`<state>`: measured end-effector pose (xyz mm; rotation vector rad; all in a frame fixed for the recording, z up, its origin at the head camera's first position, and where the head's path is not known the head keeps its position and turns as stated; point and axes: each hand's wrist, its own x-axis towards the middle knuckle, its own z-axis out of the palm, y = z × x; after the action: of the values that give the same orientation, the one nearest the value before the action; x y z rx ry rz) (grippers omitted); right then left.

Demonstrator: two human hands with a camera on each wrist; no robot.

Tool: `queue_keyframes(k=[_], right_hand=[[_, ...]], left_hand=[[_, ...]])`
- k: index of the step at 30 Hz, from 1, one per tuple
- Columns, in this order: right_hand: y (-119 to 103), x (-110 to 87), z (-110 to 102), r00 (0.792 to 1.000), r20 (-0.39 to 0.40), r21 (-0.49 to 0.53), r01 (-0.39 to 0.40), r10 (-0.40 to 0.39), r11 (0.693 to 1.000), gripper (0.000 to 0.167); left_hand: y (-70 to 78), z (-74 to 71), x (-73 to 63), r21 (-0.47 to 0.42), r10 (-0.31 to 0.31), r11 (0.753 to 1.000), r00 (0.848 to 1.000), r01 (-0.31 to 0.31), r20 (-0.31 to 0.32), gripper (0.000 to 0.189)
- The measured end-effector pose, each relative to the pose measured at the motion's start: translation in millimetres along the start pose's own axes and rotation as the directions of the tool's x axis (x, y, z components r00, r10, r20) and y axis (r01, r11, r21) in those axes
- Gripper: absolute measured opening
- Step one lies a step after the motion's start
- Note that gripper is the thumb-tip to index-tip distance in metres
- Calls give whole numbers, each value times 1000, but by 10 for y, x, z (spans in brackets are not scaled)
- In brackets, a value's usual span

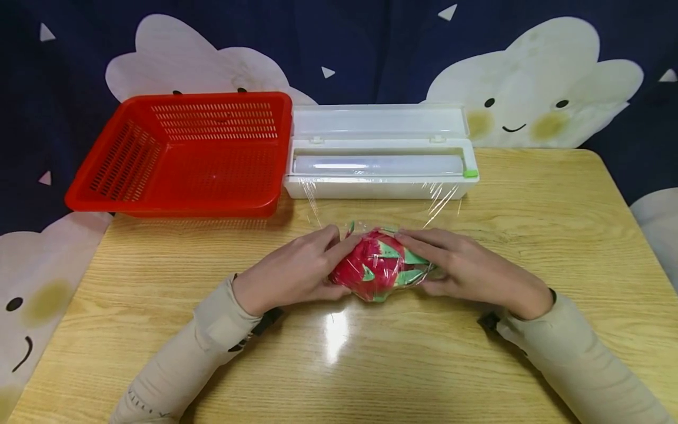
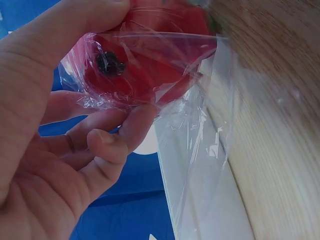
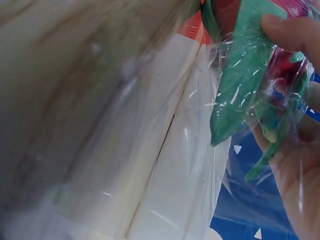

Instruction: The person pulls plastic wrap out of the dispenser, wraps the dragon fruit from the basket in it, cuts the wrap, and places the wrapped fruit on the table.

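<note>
A red dragon fruit [image 1: 371,268] with green scales is wrapped in clear plastic film between my two hands. My left hand [image 1: 302,265] grips its left end, thumb on one side and fingers on the other; the left wrist view shows the dark spot at that end under film. On the right end, my right hand [image 1: 466,265] holds the fruit near the long green scales [image 3: 245,75]. Cling film [image 1: 371,206] stretches from the fruit back to the roll [image 1: 378,165] in a white dispenser box [image 1: 381,188], whose lid [image 1: 378,122] stands raised.
A red plastic basket [image 1: 212,203] with slotted walls stands left of the dispenser. Both are at the back of the wooden table [image 1: 402,365]. A green slider [image 1: 470,174] sits at the dispenser's right front corner. Behind the table hangs a dark blue cloth [image 1: 365,53] with white clouds.
</note>
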<state>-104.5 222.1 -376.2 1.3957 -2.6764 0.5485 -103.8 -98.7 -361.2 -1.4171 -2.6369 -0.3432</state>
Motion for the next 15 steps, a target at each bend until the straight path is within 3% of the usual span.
queue_keyframes(k=[7,15], right_hand=[[10,-2,-8,1000,3,11,5,-5,1000,80],[6,-9,-39,997,57,79,-54,50,995,77]], left_hand=[[-1,-6,-4,-49,3,999,1000,-2,15,72],[3,-30,5,-99,-7,995,998,13,60,76]])
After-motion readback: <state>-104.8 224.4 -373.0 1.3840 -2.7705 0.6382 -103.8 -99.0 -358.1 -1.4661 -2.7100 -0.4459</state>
